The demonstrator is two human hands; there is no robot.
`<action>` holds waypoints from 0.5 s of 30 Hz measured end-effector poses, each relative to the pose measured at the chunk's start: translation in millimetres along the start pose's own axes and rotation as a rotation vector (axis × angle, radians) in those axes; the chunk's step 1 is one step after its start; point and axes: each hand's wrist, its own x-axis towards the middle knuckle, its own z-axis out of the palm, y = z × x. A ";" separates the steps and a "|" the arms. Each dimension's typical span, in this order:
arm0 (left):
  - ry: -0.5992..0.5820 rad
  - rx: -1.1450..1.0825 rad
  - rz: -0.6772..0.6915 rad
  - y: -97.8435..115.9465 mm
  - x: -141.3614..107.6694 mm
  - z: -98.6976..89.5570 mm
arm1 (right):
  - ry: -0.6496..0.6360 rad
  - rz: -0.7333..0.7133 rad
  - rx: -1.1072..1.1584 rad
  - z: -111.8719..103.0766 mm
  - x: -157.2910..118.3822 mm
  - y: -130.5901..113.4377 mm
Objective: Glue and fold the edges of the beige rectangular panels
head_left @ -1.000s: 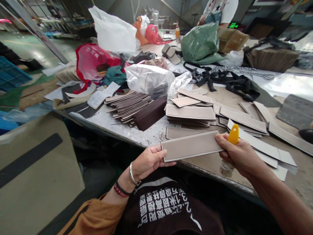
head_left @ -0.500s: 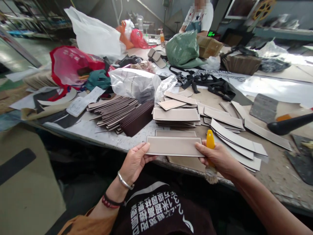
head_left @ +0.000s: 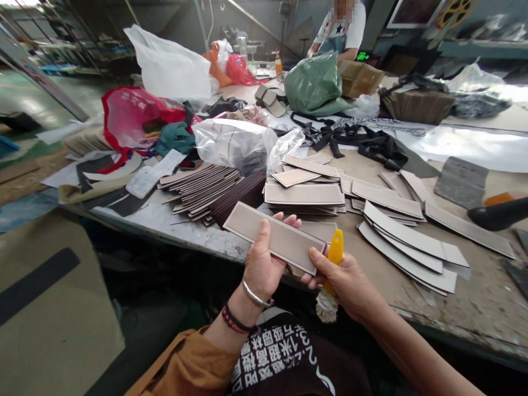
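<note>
A beige rectangular panel with a dark edge is held tilted above the table's front edge, its left end higher. My left hand supports it from below near the middle, thumb on top and fingertips showing past the far edge. My right hand pinches the panel's right end and also holds a yellow-handled brush, bristles pointing down. Behind the panel lies a stack of similar panels, with a leaning row of dark-edged pieces to its left.
Curved pale strips lie at the right on the worktable. Farther back are a clear plastic bag, black straps, a red bag and a green bag. A person is at the far side.
The panel has turned from level to slanting down rightward. My left hand has shifted from its left end to beneath its middle. The brush in my right hand has moved slightly left.
</note>
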 end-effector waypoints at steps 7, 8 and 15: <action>0.010 0.069 0.015 6.3 9.5 -1.6 | -0.123 0.087 -0.187 -3.3 2.9 11.0; 0.007 0.088 0.007 7.2 9.7 -3.5 | -0.119 0.067 -0.268 -7.3 3.8 12.9; -0.004 0.225 -0.153 5.3 1.0 -14.4 | 0.193 -0.534 -0.756 -26.1 5.1 0.8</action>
